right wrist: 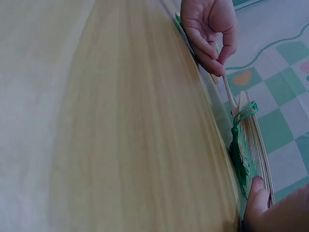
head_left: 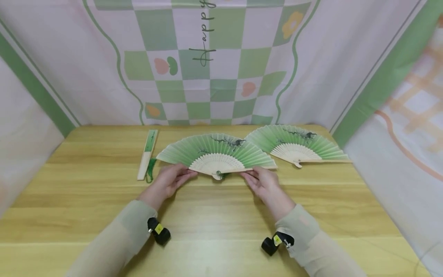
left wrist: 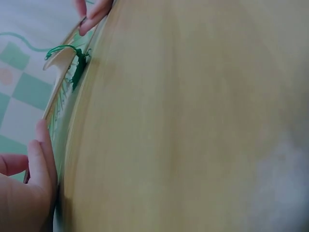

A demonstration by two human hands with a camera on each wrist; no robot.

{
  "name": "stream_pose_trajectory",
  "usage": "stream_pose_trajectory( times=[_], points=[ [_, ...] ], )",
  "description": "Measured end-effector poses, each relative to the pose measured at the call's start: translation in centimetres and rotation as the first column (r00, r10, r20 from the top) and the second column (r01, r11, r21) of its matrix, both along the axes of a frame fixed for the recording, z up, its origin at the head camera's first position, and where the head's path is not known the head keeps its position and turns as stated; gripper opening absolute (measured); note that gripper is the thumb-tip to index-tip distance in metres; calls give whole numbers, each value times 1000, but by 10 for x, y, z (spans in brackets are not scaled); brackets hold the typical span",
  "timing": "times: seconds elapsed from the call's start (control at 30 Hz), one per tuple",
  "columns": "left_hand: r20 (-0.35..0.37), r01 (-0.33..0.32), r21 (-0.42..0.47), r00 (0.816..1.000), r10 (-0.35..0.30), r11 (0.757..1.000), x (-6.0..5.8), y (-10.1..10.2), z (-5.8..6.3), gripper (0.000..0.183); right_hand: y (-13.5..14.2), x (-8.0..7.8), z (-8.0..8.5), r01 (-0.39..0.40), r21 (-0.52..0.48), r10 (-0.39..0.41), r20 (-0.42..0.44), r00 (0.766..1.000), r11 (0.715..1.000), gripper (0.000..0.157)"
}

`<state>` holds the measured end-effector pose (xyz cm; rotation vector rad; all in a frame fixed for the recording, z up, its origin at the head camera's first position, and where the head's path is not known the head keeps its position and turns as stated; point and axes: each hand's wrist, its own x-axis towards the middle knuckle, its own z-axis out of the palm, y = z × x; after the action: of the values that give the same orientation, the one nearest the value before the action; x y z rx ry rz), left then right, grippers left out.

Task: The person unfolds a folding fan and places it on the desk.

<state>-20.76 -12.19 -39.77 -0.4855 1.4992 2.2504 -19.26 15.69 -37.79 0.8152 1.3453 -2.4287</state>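
Note:
An open green folding fan (head_left: pixel 207 150) with pale ribs and a dark branch print spreads between both hands, its pivot toward the person. My left hand (head_left: pixel 171 179) pinches the fan's left outer stick between thumb and fingers. On the other side, my right hand (head_left: pixel 261 179) pinches the right outer stick. A green tassel (right wrist: pixel 236 150) hangs from the pivot, under the fan. In the left wrist view the fan's edge (left wrist: pixel 57 92) appears slightly raised above the table, with the left hand (left wrist: pixel 31 188) at its near end.
Behind and to the right lies a second open green fan (head_left: pixel 295 144), partly overlapped by the first in view. A folded fan (head_left: pixel 147 154) with a green tassel (head_left: pixel 150 169) lies left of the left hand. The wooden table (head_left: pixel 214 234) meets a patterned cloth (head_left: pixel 207 92) at the back.

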Motion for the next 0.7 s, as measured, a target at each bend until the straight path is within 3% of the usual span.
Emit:
stream_pose_trajectory(
  times=[0.23, 0.4, 0.7],
  points=[
    [3, 12, -54, 1000, -12, 998, 1, -3, 2, 16, 8, 1, -1, -69, 5, 69, -5, 998, 998, 47],
    [23, 22, -85, 1000, -20, 996, 1, -5, 4, 19, 15, 1, 0, -74, 3, 74, -6, 997, 997, 47],
    [58, 51, -137, 997, -43, 989, 2, -11, 5, 40, 21, 2, 1, -63, 8, 62, 10, 998, 998, 45]
  ],
)
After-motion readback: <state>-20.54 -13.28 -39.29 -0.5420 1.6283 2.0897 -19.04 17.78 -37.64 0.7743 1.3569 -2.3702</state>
